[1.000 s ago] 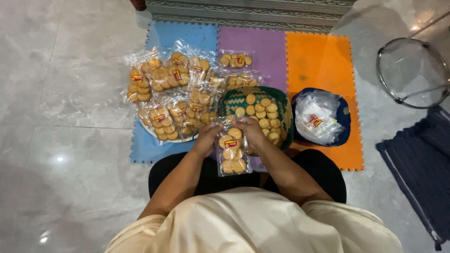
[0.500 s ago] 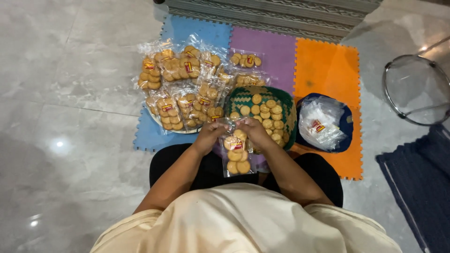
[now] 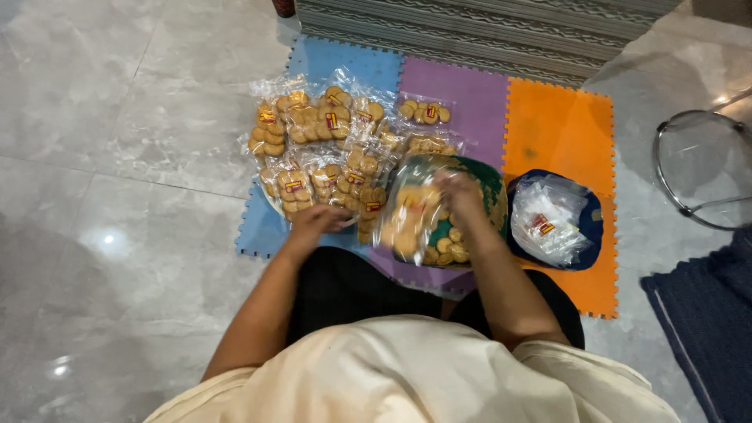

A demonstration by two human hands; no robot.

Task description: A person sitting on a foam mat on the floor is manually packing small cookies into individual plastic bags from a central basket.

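Floor: pale grey marble tile (image 3: 117, 117), glossy, with lamp glare at near left. On it, three foam puzzle mats side by side: blue mat (image 3: 345, 63) left, purple mat (image 3: 470, 102) middle, orange mat (image 3: 560, 125) right. A striped grey rug (image 3: 486, 23) runs along the far edge; a dark blue rug (image 3: 705, 313) lies at near right, with a round wire-framed glass piece (image 3: 701, 168) just beyond it.

My right hand (image 3: 458, 192): closed on the top of a clear bag of round biscuits (image 3: 407, 219) (blurred in the frame), held over the green woven basket (image 3: 489, 184) of loose biscuits on the purple mat.

My left hand (image 3: 317, 223): palm down at the near edge of the pile of filled biscuit bags (image 3: 329, 149) on the blue mat, touching the nearest bag; whether the fingers grip it I cannot tell.

Dark blue bowl (image 3: 591, 227): on the orange mat, just right of the basket, holding empty clear bags (image 3: 548, 219).
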